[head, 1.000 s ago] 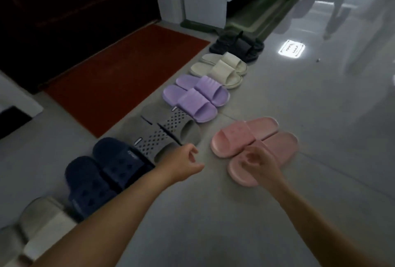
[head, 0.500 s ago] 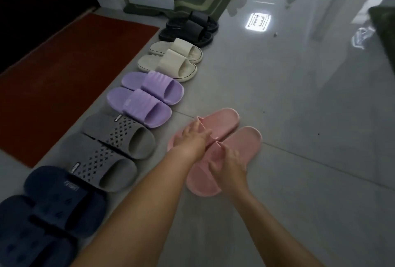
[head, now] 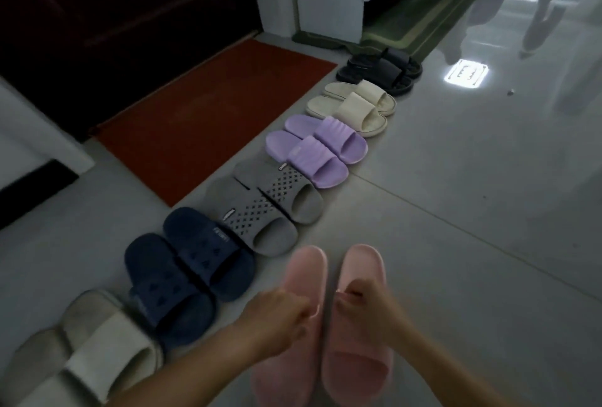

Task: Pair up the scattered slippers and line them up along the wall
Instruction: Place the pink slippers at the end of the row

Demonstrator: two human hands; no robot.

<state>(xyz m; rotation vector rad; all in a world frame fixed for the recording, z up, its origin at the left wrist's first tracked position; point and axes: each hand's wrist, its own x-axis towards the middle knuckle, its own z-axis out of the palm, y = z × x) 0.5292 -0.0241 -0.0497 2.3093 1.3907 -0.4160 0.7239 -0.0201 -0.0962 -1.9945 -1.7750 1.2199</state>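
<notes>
**Last pair in hand, and no gap in the row**

The left hand (head: 277,322) curls its fingers round the inner edge of the left pink slipper (head: 304,276). The right hand (head: 371,312) grips the right pink slipper (head: 361,266) in the same way. The two lie side by side, close but apart, out on the tiled floor (head: 456,211) just beside the row. I cannot tell whether their soles rest on the floor or hang just above it.

The row runs along the edge of the red doormat (head: 208,107). From the far end it holds the black pair (head: 381,69), cream pair (head: 355,105), purple pair (head: 316,146), grey perforated pair (head: 267,208), navy pair (head: 189,263) and off-white pair (head: 81,351). Each pair sits tight against the next.

That tightness looks like the main hazard. Wedging the pink ones in mid-row would likely shove the navy or grey slippers askew, so one of the two ends seems the safer spot. Each hand holds only one edge, so a slipper could swing or twist on the way and land splayed from its mate. A slack grip over the row could drop one onto a finished pair. The pink slippers also point along a different line from the others, so they would need turning. On this glossy floor, a push at set-down may send them sliding past the line.
</notes>
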